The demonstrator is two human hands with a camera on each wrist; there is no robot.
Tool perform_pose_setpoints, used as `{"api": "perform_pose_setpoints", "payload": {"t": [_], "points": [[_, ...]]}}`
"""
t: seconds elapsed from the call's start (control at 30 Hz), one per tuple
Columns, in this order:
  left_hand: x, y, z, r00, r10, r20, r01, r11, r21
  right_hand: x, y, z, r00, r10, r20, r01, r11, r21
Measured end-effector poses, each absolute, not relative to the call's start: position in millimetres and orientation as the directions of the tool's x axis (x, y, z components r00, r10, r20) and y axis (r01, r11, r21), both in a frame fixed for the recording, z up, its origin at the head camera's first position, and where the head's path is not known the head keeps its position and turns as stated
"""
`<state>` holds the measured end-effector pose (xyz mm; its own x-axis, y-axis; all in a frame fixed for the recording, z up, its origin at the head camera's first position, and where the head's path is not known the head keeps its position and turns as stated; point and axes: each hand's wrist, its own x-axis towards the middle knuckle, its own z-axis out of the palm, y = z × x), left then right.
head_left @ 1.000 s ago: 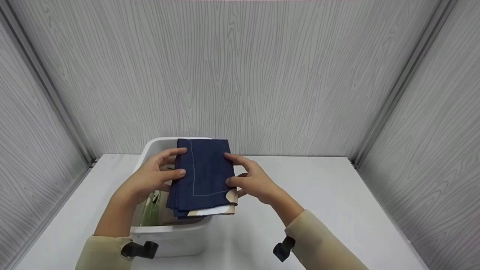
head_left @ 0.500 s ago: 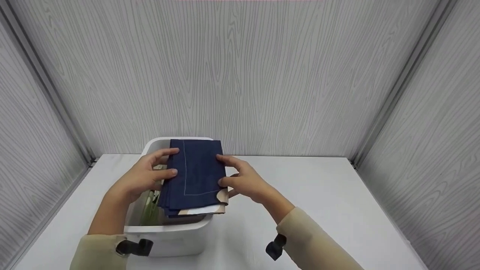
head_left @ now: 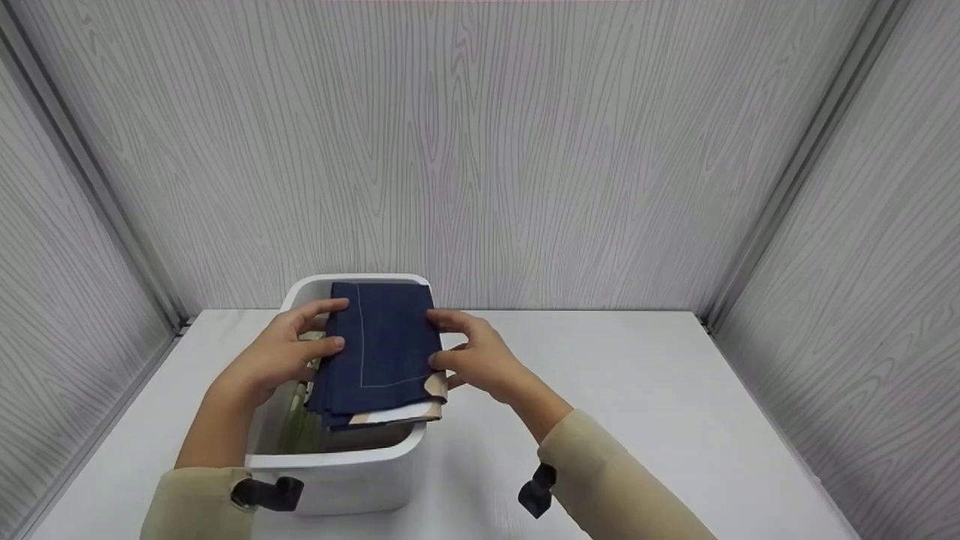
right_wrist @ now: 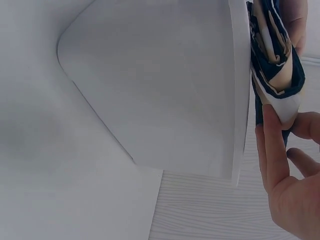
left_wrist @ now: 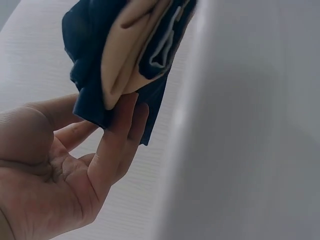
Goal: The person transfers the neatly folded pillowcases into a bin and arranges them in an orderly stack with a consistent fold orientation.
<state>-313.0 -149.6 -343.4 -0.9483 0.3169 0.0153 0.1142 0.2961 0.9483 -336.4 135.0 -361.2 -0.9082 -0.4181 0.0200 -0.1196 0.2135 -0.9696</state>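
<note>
A folded navy cloth [head_left: 394, 337], with a thin pale line and beige and white layers at its lower edge, is held level over a white bin [head_left: 337, 476]. My left hand [head_left: 277, 356] pinches its left edge, thumb and forefinger on top, other fingers beneath. On the opposite edge my right hand [head_left: 480, 356] grips it the same way. In the left wrist view the cloth's folded layers [left_wrist: 130, 55] show between thumb and fingers. The right wrist view has the cloth [right_wrist: 277, 65] right at the bin's rim [right_wrist: 241, 100].
Inside the bin, a green item [head_left: 300, 427] lies along the left side, partly hidden by the cloth and my left hand. The bin stands on the left of a white table [head_left: 600, 375]. Grey wood-grain panels [head_left: 510, 150] enclose the table at the back and both sides.
Both hands have carried the cloth left, so it now lies more fully over the bin. The grip on both edges is unchanged.
</note>
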Motion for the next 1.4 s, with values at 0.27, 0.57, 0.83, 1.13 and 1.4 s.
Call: {"api": "perform_pose_setpoints", "payload": {"t": [0.27, 0.57, 0.83, 1.13, 1.4], "points": [[-315.9, -152.1, -347.2, -0.957, 0.289, -0.001, 0.097, 0.323, 0.942, -338.0, 129.9, -362.9, -0.919, -0.395, 0.011, -0.106, 0.222, -0.969], [-317.7, -155.1, -349.8, -0.962, 0.271, -0.021, 0.073, 0.332, 0.941, -337.1, 120.6, -363.9, -0.926, -0.378, 0.009, -0.096, 0.211, -0.973], [-319.4, -155.4, -349.4, -0.965, 0.260, -0.021, 0.073, 0.344, 0.936, -340.4, 112.6, -363.4, -0.928, -0.371, 0.023, -0.113, 0.223, -0.968], [-321.3, -155.3, -351.1, -0.973, 0.229, -0.011, 0.089, 0.422, 0.902, -339.5, 103.2, -362.0, -0.934, -0.354, 0.058, -0.178, 0.317, -0.932], [-324.1, -156.8, -352.6, -0.977, 0.212, -0.003, 0.114, 0.535, 0.837, -338.8, 92.5, -358.2, -0.942, -0.314, 0.115, -0.265, 0.491, -0.830]]}}
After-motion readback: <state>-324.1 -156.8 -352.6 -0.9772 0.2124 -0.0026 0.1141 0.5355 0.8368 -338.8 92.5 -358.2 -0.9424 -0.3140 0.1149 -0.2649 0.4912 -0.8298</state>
